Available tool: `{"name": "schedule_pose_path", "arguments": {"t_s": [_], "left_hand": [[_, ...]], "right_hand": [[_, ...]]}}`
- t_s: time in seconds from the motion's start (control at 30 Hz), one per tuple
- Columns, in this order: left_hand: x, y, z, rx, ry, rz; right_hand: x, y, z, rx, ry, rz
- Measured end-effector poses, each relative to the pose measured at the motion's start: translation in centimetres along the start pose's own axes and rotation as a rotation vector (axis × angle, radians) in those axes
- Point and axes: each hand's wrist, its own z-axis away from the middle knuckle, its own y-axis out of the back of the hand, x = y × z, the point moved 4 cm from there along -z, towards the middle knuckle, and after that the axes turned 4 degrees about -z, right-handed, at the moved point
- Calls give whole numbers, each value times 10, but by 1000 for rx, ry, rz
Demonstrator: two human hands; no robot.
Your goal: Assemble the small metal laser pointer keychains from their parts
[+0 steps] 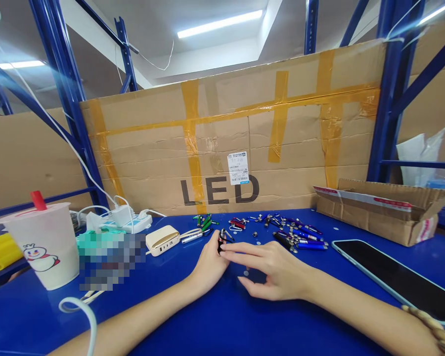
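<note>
My left hand [208, 264] rests on the blue table [215, 321] with its fingers closed round a small black keychain flashlight [221, 239] that stands above the fingertips. My right hand [272, 269] lies just right of it, fingers stretched out toward the flashlight, the index fingertip touching near its base. A tiny round part [246, 273] lies on the table under the right palm. Behind the hands a pile of blue, red and green keychain flashlights [292, 232] is scattered.
A plastic cup with a red straw [46, 244] stands at the left, with a power strip and white cables [124, 220] and a white power bank [162, 240] behind. A tablet [396, 277] lies at the right, an open cardboard box [381, 210] beyond it, a large "LED" carton [230, 143] at the back.
</note>
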Motion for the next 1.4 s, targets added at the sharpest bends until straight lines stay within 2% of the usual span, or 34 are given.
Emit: {"name": "schedule_pose_path", "arguments": {"t_s": [0.1, 0.2, 0.3, 0.47, 0.6, 0.73, 0.9, 1.0, 1.13, 1.27, 1.4], "left_hand": [[-4, 5, -3, 46, 52, -43], [-6, 16, -9, 76, 105, -223], [-10, 25, -15, 40, 129, -410], [-17, 20, -16, -39, 34, -471], [-20, 19, -16, -82, -71, -769], [-23, 32, -21, -60, -11, -981], [-23, 42, -23, 15, 19, -1028], [-20, 45, -23, 115, -4, -963], [-17, 43, -23, 216, -31, -690], [-17, 29, -20, 141, 10, -310], [-15, 19, -16, 106, 68, -71]], "right_hand": [[2, -3, 1, -24, -1, -11], [9, 0, 3, 89, 6, 42], [17, 4, 4, 141, -19, 89], [18, 6, 4, 149, -36, 116], [17, 2, 3, 109, -52, 139], [20, 1, 4, 72, -92, 150], [23, 4, 5, 96, -119, 185], [28, 9, 5, 147, -191, 270], [40, 18, 7, 228, -361, 313], [53, 18, 12, 179, -506, 250], [59, 12, 17, 121, -541, 199]]}}
